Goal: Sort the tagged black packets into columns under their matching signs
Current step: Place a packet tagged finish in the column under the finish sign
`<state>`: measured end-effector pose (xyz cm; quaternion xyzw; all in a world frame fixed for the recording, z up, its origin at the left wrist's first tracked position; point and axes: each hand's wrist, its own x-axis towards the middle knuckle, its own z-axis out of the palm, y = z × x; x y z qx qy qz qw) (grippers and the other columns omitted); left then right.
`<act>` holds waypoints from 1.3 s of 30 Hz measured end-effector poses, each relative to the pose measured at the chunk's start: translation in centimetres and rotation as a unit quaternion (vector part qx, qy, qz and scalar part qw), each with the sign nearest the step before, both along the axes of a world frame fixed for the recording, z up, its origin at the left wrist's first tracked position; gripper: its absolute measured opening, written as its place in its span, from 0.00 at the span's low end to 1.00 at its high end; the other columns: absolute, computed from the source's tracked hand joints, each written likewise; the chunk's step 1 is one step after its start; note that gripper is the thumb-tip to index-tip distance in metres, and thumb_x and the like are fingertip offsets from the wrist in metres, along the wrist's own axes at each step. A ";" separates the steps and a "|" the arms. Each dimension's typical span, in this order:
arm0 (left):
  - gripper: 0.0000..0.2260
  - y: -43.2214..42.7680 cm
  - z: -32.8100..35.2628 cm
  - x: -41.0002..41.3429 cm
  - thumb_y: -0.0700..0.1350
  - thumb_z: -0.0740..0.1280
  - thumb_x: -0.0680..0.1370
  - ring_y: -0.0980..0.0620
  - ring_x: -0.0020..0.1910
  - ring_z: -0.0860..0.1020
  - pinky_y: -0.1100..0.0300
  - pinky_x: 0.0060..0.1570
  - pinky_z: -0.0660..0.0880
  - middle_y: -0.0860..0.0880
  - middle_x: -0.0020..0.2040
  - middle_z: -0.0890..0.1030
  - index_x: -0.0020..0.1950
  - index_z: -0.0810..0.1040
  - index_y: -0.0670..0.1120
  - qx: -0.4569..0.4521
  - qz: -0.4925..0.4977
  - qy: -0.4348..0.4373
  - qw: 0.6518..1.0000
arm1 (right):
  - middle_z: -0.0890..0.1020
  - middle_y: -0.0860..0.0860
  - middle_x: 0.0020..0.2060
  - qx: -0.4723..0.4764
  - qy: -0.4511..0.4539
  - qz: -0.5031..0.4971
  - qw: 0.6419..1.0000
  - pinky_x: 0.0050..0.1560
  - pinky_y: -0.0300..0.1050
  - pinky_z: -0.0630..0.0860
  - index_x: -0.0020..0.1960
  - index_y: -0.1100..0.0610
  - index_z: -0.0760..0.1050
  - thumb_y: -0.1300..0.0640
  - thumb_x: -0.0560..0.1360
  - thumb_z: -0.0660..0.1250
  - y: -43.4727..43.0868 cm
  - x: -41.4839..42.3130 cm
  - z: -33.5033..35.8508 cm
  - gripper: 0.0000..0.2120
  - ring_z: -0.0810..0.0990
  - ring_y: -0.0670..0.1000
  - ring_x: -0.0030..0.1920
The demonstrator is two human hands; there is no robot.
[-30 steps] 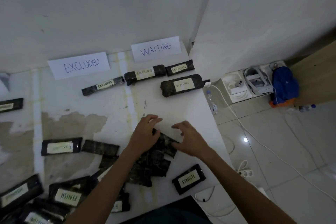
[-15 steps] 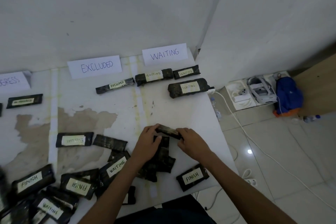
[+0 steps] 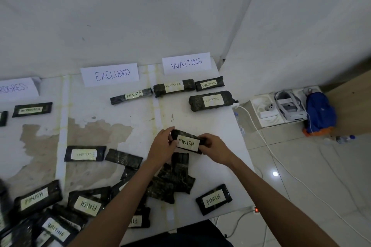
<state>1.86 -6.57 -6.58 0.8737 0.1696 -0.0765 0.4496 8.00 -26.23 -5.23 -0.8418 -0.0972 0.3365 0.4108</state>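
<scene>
Both hands hold one black packet tagged FINISH (image 3: 187,142) just above the white table (image 3: 220,126). My left hand (image 3: 161,146) grips its left end and my right hand (image 3: 213,148) grips its right end, with the tag facing up. Paper signs stand against the wall: EXCLUDED (image 3: 110,74), WAITING (image 3: 186,63) and a partly cut-off PROGRESS sign (image 3: 17,88). One EXCLUDED packet (image 3: 131,95) lies under its sign. Three WAITING packets (image 3: 210,100) lie under theirs. An IN PROGRESS packet (image 3: 32,109) lies at the left.
A loose pile of black packets (image 3: 172,180) lies under my forearms and spreads to the lower left, several tagged FINISH (image 3: 37,195) or WAITING. Another FINISH packet (image 3: 213,198) sits near the table's right front corner. On the floor to the right are cables, white boxes (image 3: 267,110) and a blue bag (image 3: 319,112).
A packet was picked out of the pile with both hands and turned over, so its FINISH tag now faces up. The view has shifted, showing more of the table's left side.
</scene>
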 end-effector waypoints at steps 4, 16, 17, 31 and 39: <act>0.23 0.9 0.1 -0.3 0.41 0.65 0.75 0.50 0.44 0.72 0.58 0.44 0.73 0.47 0.46 0.71 0.70 0.66 0.46 0.024 -0.036 0.009 0.999 | 0.81 0.59 0.51 0.025 0.056 -0.016 0.998 0.42 0.42 0.79 0.60 0.61 0.72 0.66 0.75 0.64 0.3 0.0 0.4 0.14 0.80 0.53 0.45; 0.31 6.2 1.2 -3.5 0.47 0.75 0.64 0.48 0.58 0.70 0.51 0.57 0.72 0.47 0.58 0.77 0.65 0.71 0.45 0.304 -0.222 -0.132 0.917 | 0.80 0.56 0.52 0.055 0.087 0.054 0.993 0.41 0.39 0.80 0.60 0.58 0.72 0.63 0.76 0.64 6.8 -0.7 2.5 0.13 0.81 0.52 0.48; 0.30 7.2 1.5 -4.0 0.47 0.75 0.64 0.48 0.57 0.71 0.52 0.55 0.73 0.47 0.57 0.77 0.65 0.71 0.46 0.304 -0.214 -0.129 0.919 | 0.80 0.56 0.52 0.062 0.086 0.057 0.993 0.41 0.38 0.80 0.60 0.58 0.72 0.63 0.76 0.65 7.8 -1.0 2.6 0.14 0.81 0.51 0.48; 0.29 22.8 4.3 -15.3 0.45 0.70 0.66 0.49 0.52 0.73 0.56 0.39 0.78 0.49 0.58 0.71 0.66 0.68 0.47 0.220 -0.072 -0.013 0.973 | 0.80 0.46 0.48 0.031 -0.019 0.146 0.989 0.37 0.32 0.72 0.63 0.50 0.71 0.54 0.74 0.67 23.8 -9.0 3.9 0.18 0.77 0.40 0.36; 0.28 31.3 5.2 -22.7 0.49 0.70 0.66 0.47 0.53 0.71 0.53 0.40 0.76 0.47 0.55 0.70 0.65 0.69 0.49 0.250 -0.072 0.032 0.965 | 0.79 0.47 0.48 0.035 -0.022 0.180 0.983 0.37 0.28 0.71 0.63 0.52 0.72 0.56 0.76 0.65 33.3 -15.6 4.3 0.16 0.76 0.38 0.38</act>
